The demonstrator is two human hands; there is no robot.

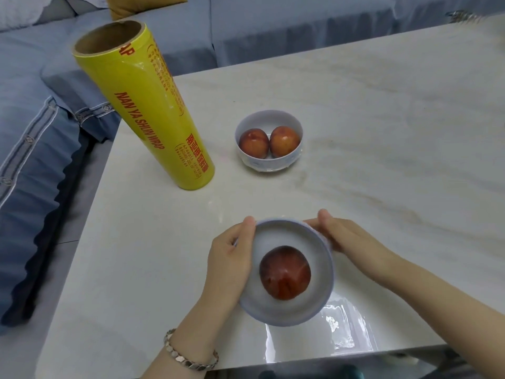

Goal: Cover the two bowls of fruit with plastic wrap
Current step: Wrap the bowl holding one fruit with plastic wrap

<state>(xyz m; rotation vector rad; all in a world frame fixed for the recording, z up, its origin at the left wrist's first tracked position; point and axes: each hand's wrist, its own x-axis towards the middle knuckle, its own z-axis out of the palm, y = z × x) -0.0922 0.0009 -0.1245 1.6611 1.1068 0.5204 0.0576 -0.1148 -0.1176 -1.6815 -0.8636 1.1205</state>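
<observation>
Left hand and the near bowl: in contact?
Touching. In the head view the left hand cups the side of the near bowl, its thumb lying on the rim.

Left hand (229,261), right hand (345,237): both curled

Bare forearms; a silver link bracelet (191,354) circles the left wrist.

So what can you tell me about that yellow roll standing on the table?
The yellow roll is plastic wrap wound on a brown cardboard core, open at the top. Red lettering, including NAN YA SHUN WRAP, runs down its glossy side. It stands on end near the table's left edge, left of the far bowl; nothing else touches it.
</observation>
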